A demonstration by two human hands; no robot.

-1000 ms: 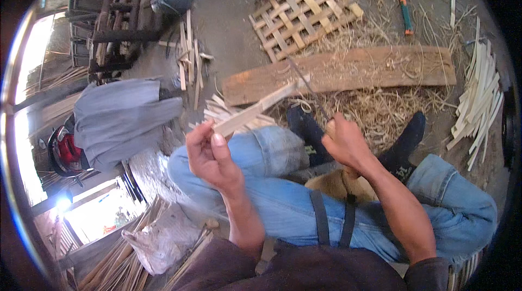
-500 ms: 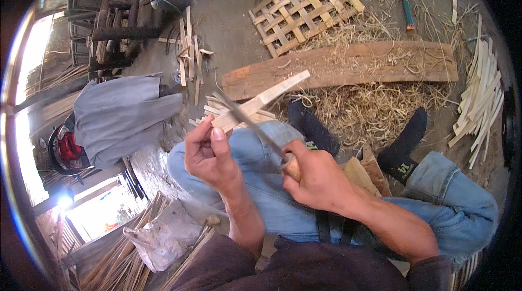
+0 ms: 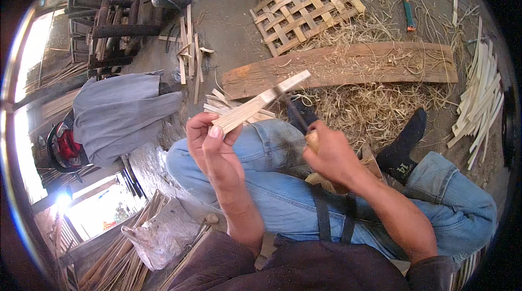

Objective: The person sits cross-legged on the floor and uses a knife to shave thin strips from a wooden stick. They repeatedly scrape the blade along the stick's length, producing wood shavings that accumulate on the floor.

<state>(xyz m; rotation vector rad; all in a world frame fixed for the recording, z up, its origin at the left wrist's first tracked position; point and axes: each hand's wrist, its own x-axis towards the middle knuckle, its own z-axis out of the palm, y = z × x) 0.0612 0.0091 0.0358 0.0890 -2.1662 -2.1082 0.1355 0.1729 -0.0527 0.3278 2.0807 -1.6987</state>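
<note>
Hanging at your left is a grey cloth (image 3: 122, 119), with a few loose strips (image 3: 190, 46) lying beyond it. Nearer the middle, your left hand (image 3: 215, 144) pinches the near end of a pale wooden strip (image 3: 244, 117) between thumb and fingers; the strip slants up and to the right, looking narrower toward its far end, with a heap of short strips (image 3: 220, 104) behind it. A blurred blade (image 3: 293, 109) crosses its farther part; the blur hides whether they touch. Farther off sits a woven panel (image 3: 304, 13), already interlaced in both directions, though its edges look uneven. Your right hand (image 3: 334, 155) is closed firmly around the blade's handle (image 3: 311, 141). Beyond it lies a long brown plank (image 3: 337, 68), and the curled shavings (image 3: 359, 111) beside it suggest plenty of cutting is done, while the strip between your fingers seems only partly worked. At right rest a hammer (image 3: 405, 8), unused, and a thick pile of pale strips (image 3: 478, 92); you cannot tell whether those are finished or need more cutting.
</note>
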